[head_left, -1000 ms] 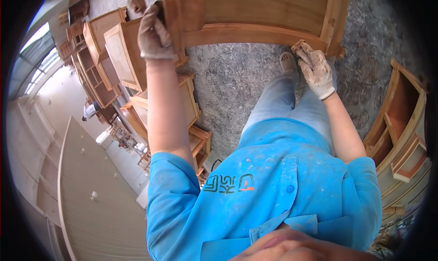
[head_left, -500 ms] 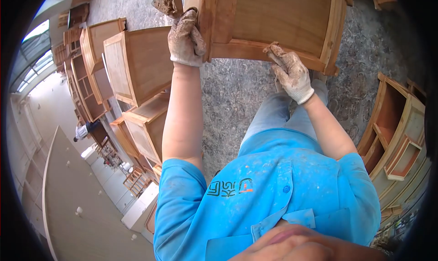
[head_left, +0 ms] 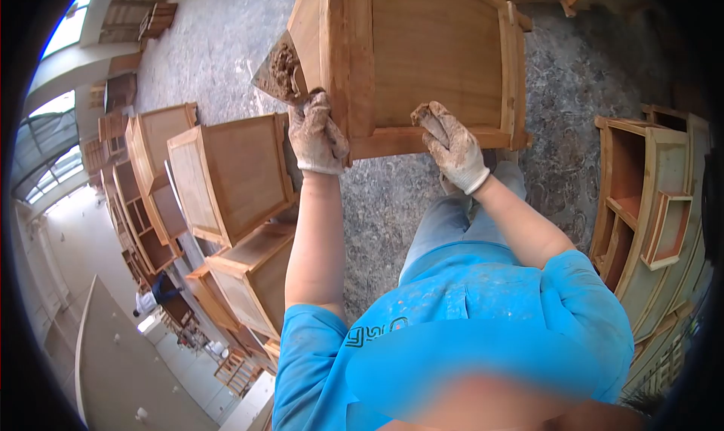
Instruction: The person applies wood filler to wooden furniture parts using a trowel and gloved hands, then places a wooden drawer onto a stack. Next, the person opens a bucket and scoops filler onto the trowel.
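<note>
In my gloved left hand is a putty knife, its broad blade loaded with a brown, paste-like lump. That hand is closed on the handle, beside the corner post of a wooden cabinet. My right hand, also gloved and smeared brown, is pinched around a small narrow tool coated in paste. Its exact kind is hard to tell. The tool's tip is over the cabinet's lower rail, near the panel edge; I cannot tell whether it touches.
Several wooden cabinets stand in rows on the left. More open-fronted cabinets are on the right, by a small wooden frame. Another person is far off at left. The floor is grey and stained.
The view has tilted, so the scene sits lower and more of the putty knife shows. My right hand has shifted slightly left and away from my body along the cabinet. Both grips are unchanged.
</note>
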`<state>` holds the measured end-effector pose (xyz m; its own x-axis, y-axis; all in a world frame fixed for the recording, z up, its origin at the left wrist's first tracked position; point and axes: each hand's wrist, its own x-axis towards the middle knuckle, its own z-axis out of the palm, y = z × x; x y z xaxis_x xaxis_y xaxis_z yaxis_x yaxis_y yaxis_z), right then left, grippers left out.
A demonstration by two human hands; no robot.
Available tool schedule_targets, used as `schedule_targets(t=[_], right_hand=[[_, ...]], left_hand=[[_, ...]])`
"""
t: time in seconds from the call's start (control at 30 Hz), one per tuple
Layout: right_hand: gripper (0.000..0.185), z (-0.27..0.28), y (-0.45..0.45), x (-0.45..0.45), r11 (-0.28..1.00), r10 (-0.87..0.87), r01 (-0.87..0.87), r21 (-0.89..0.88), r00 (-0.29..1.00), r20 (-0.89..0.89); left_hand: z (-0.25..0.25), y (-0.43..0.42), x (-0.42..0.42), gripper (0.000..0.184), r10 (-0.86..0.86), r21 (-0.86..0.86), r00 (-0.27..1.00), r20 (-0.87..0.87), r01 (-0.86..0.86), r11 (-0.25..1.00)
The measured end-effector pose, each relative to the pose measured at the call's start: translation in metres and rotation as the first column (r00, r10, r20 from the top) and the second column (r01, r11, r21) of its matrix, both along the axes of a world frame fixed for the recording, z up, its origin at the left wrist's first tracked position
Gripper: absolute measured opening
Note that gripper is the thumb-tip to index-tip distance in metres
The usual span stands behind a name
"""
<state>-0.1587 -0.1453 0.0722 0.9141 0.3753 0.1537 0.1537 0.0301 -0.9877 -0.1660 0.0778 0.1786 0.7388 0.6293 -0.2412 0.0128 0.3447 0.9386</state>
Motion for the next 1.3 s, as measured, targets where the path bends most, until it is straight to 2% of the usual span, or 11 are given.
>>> schedule_targets(t=[0.27,0.43,0.5,0.6,0.7,0.73,0.87,0.93,1.1,1.23,1.3], right_hand=[[0.038,0.046,0.001,0.008,0.98,-0.199,0.198,-0.037,0.979,-0.038],[0.034,0.056,-0.003,-0.002,0.919,-0.353,0.365,-0.149,0.93,0.101],[0.033,0.058,-0.012,-0.009,0.905,-0.354,0.368,-0.214,0.93,0.1],[0.024,0.044,-0.052,-0.01,0.878,-0.478,0.456,-0.146,0.857,-0.193],[0.023,0.022,-0.1,-0.001,0.829,-0.524,0.552,-0.088,0.711,-0.468],[0.024,0.01,-0.12,0.004,0.816,-0.513,0.575,-0.061,0.671,-0.535],[0.027,-0.043,-0.21,0.023,0.744,-0.497,0.668,0.025,0.577,-0.648],[0.029,-0.068,-0.255,0.027,0.712,-0.486,0.7,0.054,0.547,-0.681],[0.034,-0.105,-0.329,0.028,0.714,-0.412,0.685,0.148,0.581,-0.702],[0.039,-0.105,-0.335,0.013,0.747,-0.201,0.574,0.336,0.676,-0.709],[0.04,-0.094,-0.32,0.012,0.763,-0.201,0.543,0.35,0.714,-0.671]], left_hand=[[-0.004,-0.053,0.0,0.031,0.07,-0.227,0.983,0.172,-0.029,0.974],[0.002,-0.072,-0.015,0.032,0.042,-0.441,0.977,0.207,0.055,0.896],[-0.006,-0.059,-0.02,0.028,0.033,-0.358,0.989,0.141,0.02,0.934],[-0.044,-0.035,-0.022,0.024,0.057,-0.166,0.998,0.028,-0.052,0.985],[-0.089,0.024,-0.017,0.023,0.226,0.127,0.954,-0.197,-0.204,0.971],[-0.118,0.047,-0.018,0.021,0.265,0.273,0.934,-0.239,-0.197,0.941],[-0.23,0.15,-0.018,0.021,0.222,0.405,0.866,-0.449,-0.025,0.914],[-0.253,0.156,-0.018,0.022,0.202,0.419,0.827,-0.524,0.044,0.907],[-0.226,0.118,0.025,0.014,-0.039,0.102,0.841,-0.54,0.111,0.989],[-0.224,0.102,0.016,0.011,0.01,0.156,0.882,-0.472,0.072,0.985],[-0.23,0.102,0.009,0.016,0.041,0.255,0.896,-0.441,0.082,0.963]])
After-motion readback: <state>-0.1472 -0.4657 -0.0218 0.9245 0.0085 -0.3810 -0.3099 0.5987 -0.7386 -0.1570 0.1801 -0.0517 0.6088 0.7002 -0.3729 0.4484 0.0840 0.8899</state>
